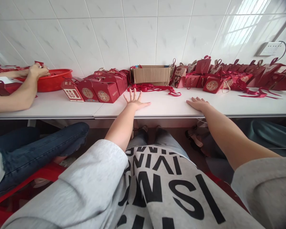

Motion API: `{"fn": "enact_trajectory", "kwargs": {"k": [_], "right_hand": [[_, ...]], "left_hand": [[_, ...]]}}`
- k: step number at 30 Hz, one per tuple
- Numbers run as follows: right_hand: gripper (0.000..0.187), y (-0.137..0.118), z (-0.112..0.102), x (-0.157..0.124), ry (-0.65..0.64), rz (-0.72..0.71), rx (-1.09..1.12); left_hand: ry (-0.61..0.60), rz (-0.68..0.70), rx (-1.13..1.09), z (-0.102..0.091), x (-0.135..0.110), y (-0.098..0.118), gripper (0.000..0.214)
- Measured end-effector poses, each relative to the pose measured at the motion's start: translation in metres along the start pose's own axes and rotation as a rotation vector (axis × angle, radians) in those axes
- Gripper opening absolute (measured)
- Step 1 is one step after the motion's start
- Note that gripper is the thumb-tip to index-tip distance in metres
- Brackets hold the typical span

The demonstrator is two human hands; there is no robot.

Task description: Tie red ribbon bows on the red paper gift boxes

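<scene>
My left hand (135,100) lies flat on the white table (166,106), its fingers spread. To its right, my right hand (197,104) also rests palm down on the tabletop, fingers stretched out and holding nothing. Just beyond my left fingertips is a loose heap of red ribbons (149,88). Left of that hand stand red gift boxes (107,92) with gold and white prints, packed in rows. Nearest to my right hand is another red gift box (213,85), with more boxes and ribbons behind it.
A cardboard box (152,75) stands against the tiled wall. On the left, a co-worker's hands (37,71) are over a red basin (54,80). Red gift bags (267,74) line the far right. A white socket box (269,49) is on the wall. A red stool (43,173) stands lower left.
</scene>
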State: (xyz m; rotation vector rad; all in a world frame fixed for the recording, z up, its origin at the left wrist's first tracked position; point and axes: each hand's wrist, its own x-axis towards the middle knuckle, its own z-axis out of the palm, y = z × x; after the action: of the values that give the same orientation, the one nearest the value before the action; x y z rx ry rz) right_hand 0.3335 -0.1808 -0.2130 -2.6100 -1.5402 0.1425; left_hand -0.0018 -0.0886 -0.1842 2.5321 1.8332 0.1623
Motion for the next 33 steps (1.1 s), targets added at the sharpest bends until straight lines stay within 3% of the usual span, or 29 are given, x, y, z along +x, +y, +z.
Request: {"fn": "enact_trajectory", "kwargs": {"k": [16,23,28,33], "right_hand": [[0.08,0.0,-0.001,0.001,-0.005,0.005,0.005],[0.076,-0.007,-0.004,-0.002,-0.006,0.037,0.003],[0.074,-0.015,-0.003,0.006,0.113,0.105,0.035],[0.065,-0.026,0.002,0.022,0.252,-0.065,0.045]], "left_hand": [[-0.02,-0.01,0.001,-0.002,-0.002,0.003,0.107],[-0.036,-0.005,-0.008,0.0,0.02,-0.001,0.109],[-0.045,-0.001,-0.004,0.002,0.037,-0.003,0.11],[-0.048,-0.02,-0.009,0.004,0.053,-0.003,0.108]]}}
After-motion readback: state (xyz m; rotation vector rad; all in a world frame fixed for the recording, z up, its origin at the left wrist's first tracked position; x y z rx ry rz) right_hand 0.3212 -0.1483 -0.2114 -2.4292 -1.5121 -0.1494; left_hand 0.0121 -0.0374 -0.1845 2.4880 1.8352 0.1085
